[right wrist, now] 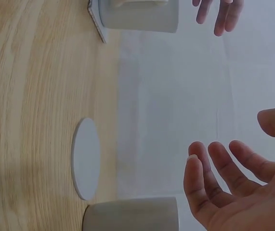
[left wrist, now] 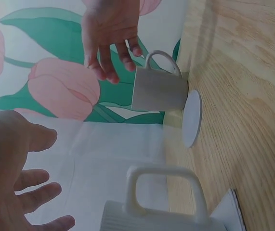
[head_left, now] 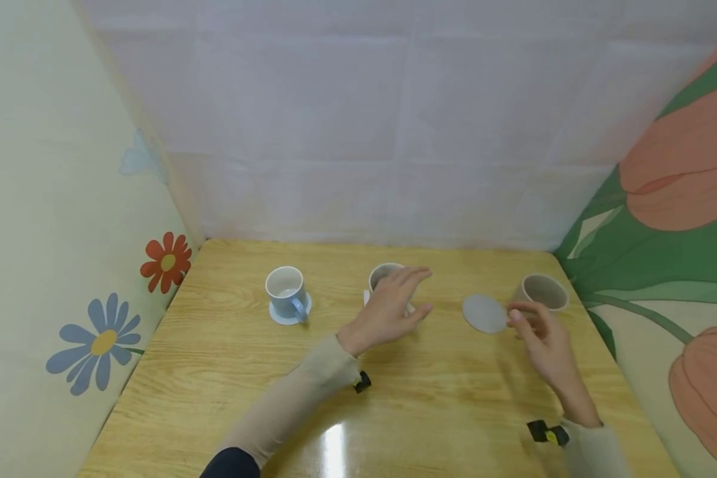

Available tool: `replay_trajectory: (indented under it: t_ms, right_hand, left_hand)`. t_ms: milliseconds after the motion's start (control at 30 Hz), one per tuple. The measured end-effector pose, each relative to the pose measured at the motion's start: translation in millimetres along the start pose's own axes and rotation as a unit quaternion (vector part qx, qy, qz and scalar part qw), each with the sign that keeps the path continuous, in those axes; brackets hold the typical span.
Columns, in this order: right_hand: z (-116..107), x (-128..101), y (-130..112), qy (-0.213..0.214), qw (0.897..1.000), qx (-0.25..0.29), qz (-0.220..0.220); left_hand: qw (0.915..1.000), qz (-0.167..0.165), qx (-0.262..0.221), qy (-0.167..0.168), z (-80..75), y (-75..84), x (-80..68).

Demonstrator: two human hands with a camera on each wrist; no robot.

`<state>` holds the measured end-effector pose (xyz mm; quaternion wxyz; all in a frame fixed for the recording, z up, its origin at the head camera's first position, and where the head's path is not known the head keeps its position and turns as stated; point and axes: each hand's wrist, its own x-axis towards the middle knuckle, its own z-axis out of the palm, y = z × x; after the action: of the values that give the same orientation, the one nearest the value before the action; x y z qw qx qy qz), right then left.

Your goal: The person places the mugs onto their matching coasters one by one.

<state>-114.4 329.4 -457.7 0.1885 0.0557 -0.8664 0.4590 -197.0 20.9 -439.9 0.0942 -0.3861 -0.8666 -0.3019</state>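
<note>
My left hand [head_left: 394,302] hovers with spread fingers just in front of a pale ribbed mug [head_left: 384,273] that stands on a square coaster [left wrist: 229,211]. In the left wrist view the hand [left wrist: 24,185] stays clear of that mug [left wrist: 163,211] and its handle. My right hand [head_left: 534,326] is relaxed beside a beige mug [head_left: 542,291] and holds nothing; the right wrist view shows its fingers [right wrist: 209,173] apart from that mug [right wrist: 132,214]. A round grey coaster [head_left: 484,313] lies flat between the two mugs.
A blue mug [head_left: 286,292] on a round coaster stands at the left of the wooden table [head_left: 430,398]. Papered walls close in behind and on both sides. Bare tabletop stretches toward the near edge.
</note>
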Motion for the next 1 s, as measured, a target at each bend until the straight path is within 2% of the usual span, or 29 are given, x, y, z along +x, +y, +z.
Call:
replay_trajectory:
  t_ms: [267,400,567,867,1000]
  right_hand:
    - [-11,0,2,0.021,0.999,-0.009,0.022]
    - [-17,2,2,0.028,0.999,-0.014,0.028]
    - [-25,4,1,0.041,0.998,-0.018,0.036]
    - [-38,3,5,0.069,0.995,-0.044,0.051]
    - [-41,5,10,0.075,0.994,-0.042,0.063]
  left_hand:
    - [0.9995,-0.014,0.010,-0.027,5.7,11.7,13.3]
    - [0.9991,-0.005,0.010,-0.040,9.6,17.5,21.4]
    - [0.9986,0.003,0.025,-0.046,17.9,23.4,31.5]
    - [0.9945,-0.014,0.051,-0.090,35.1,33.5,41.1]
    - [0.9938,-0.021,0.051,-0.097,42.0,36.5,45.1]
